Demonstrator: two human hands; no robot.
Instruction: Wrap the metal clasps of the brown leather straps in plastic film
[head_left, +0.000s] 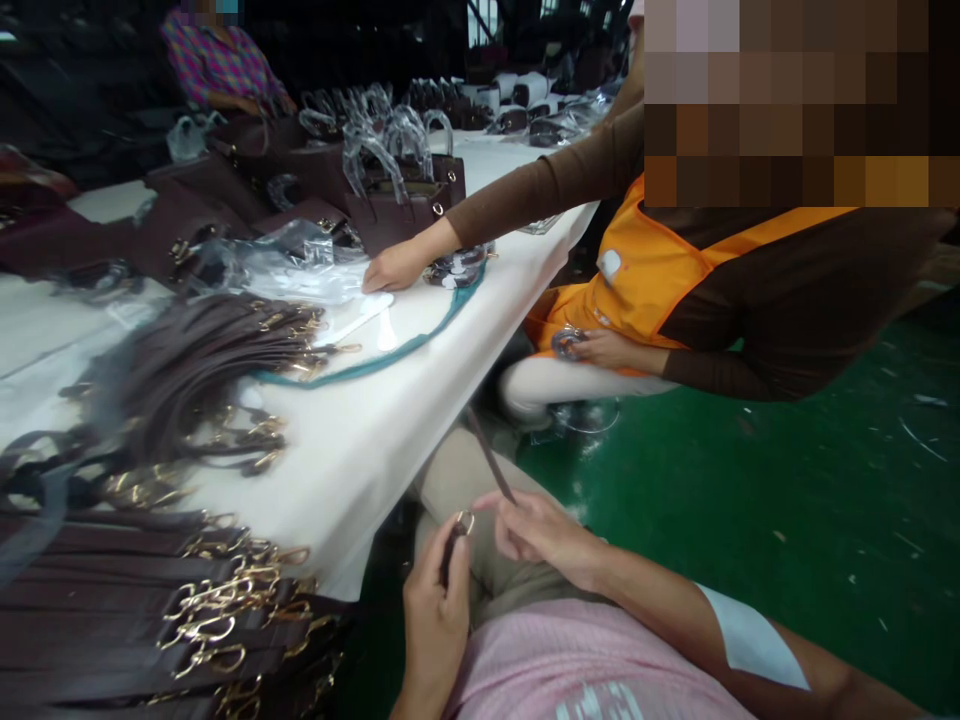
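Over my lap, my left hand (439,600) is closed on the end of a dark brown bag strap, where a gold metal clip (466,522) sticks out above the fingertips. Just to the right, my right hand (544,540) pinches a narrow brown strap length (491,458) that slants up and left toward the table edge. Whether both pieces belong to one strap I cannot tell. Beside me on the table lies a pile of brown straps (82,610), with many gold clips (210,610) at their ends.
A white-covered table (330,480) runs along my left. It bears another strap bundle (187,370), clear plastic wrap (285,260), a teal cord (390,352) and brown handbags (390,215). A co-worker in an orange apron (652,270) reaches across it. Another person (217,60) stands behind.
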